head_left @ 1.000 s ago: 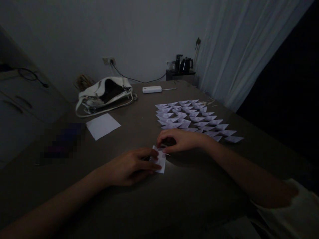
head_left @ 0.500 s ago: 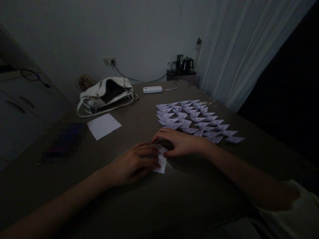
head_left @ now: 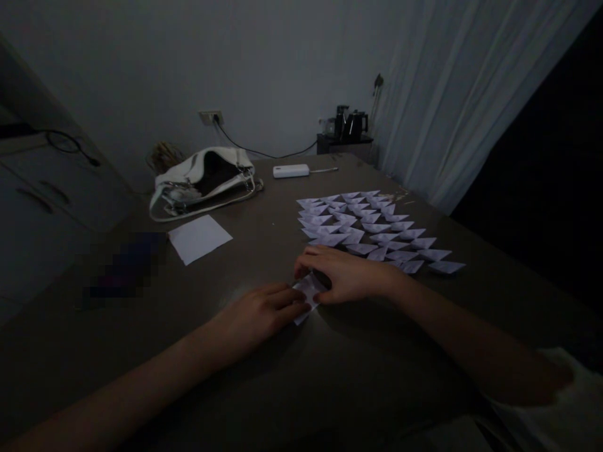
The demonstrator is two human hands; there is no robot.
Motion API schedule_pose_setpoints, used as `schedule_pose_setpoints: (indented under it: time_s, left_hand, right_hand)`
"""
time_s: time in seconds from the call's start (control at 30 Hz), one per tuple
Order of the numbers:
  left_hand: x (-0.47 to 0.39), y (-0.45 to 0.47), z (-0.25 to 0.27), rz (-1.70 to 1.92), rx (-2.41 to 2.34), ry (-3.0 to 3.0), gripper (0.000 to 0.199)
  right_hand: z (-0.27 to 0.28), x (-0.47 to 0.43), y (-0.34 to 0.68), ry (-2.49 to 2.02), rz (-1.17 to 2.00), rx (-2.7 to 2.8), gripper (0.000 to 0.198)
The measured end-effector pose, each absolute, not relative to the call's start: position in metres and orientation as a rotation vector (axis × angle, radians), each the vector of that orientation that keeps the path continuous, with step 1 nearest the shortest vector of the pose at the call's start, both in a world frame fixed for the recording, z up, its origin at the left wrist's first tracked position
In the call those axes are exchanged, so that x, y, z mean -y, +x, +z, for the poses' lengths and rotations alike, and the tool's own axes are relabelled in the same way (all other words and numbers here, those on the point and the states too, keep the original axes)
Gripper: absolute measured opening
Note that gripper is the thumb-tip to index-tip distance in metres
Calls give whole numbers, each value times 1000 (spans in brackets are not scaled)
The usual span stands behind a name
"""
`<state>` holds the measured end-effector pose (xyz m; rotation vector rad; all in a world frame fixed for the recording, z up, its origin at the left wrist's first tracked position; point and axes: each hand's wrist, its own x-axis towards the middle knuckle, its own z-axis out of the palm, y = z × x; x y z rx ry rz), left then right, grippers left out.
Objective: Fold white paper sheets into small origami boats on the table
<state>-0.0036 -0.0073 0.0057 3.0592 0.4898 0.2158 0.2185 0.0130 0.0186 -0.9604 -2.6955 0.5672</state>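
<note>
A small piece of folded white paper [head_left: 309, 286] lies on the table between my hands. My left hand [head_left: 264, 314] holds it down from the left, fingers pressed across its lower part. At its right edge, my right hand [head_left: 346, 273] grips it, with the thumb near and the fingers curled over the far side. Parts of the paper are hidden under the fingers. Just beyond my right hand stand rows of several folded white paper boats [head_left: 374, 218].
A flat sheet of white paper [head_left: 200, 238] lies to the left, near an open white handbag [head_left: 202, 179]. A white power bank [head_left: 291, 171] with a short cable sits farther back. A blurred dark item [head_left: 125, 267] is at the left. Black kettle [head_left: 354, 125] in the back corner.
The folded paper has turned a little between my hands. My left fingers have shifted slightly right on it, and my right hand has moved slightly right and nearer.
</note>
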Motion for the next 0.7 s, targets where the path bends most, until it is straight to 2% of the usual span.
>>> schedule_pose_setpoints:
  time_s: [0.23, 0.43, 0.7]
  left_hand:
    - [17, 0, 9, 162, -617, 2999, 29]
    - [15, -1, 11, 190, -616, 2913, 27]
    - [6, -5, 12, 205, -515, 2899, 29]
  right_hand:
    - [18, -15, 220, -887, 597, 2685, 40]
    - [17, -17, 217, -887, 642, 2504, 19]
    - [-2, -16, 199, -986, 582, 2364, 7]
